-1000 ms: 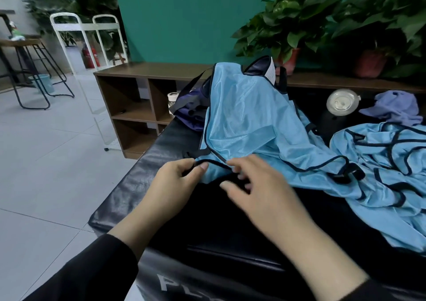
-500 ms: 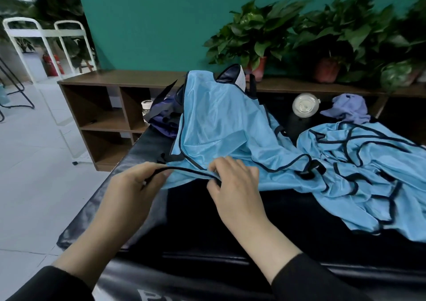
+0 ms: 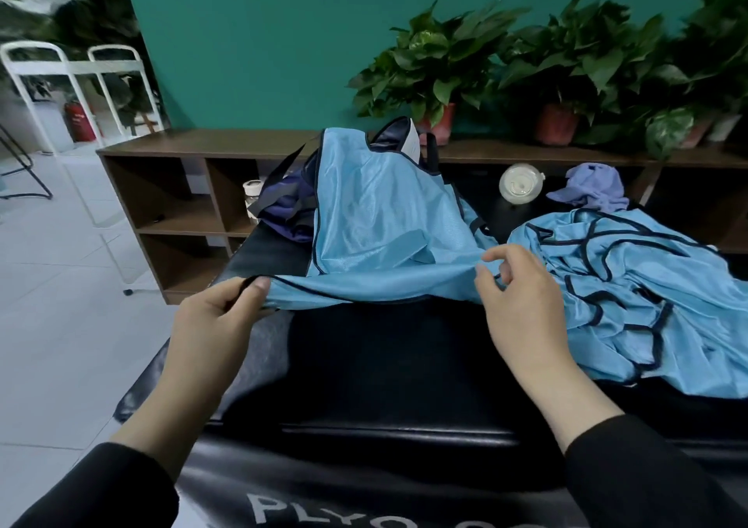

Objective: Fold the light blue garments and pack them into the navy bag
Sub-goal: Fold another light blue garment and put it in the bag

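A light blue garment (image 3: 380, 220) with dark trim is draped over the navy bag (image 3: 289, 208), which stands at the back of the black padded box (image 3: 364, 365). The garment's near hem is stretched sideways between my hands. My left hand (image 3: 218, 325) pinches the hem's left end between thumb and fingers. My right hand (image 3: 522, 305) grips the hem's right end with thumb and forefinger, the other fingers spread. A pile of several more light blue garments (image 3: 647, 297) lies to the right on the box.
A wooden shelf unit (image 3: 182, 187) runs along the teal wall, carrying potted plants (image 3: 437, 70). A clear lidded cup (image 3: 520, 183) and a purple cloth (image 3: 593, 187) sit behind the pile. White chairs (image 3: 73, 90) stand on the tiled floor at left.
My hands have moved apart along the hem, the left one leftward and the right one rightward, pulling the garment's edge taut. The camera has swung to the right.
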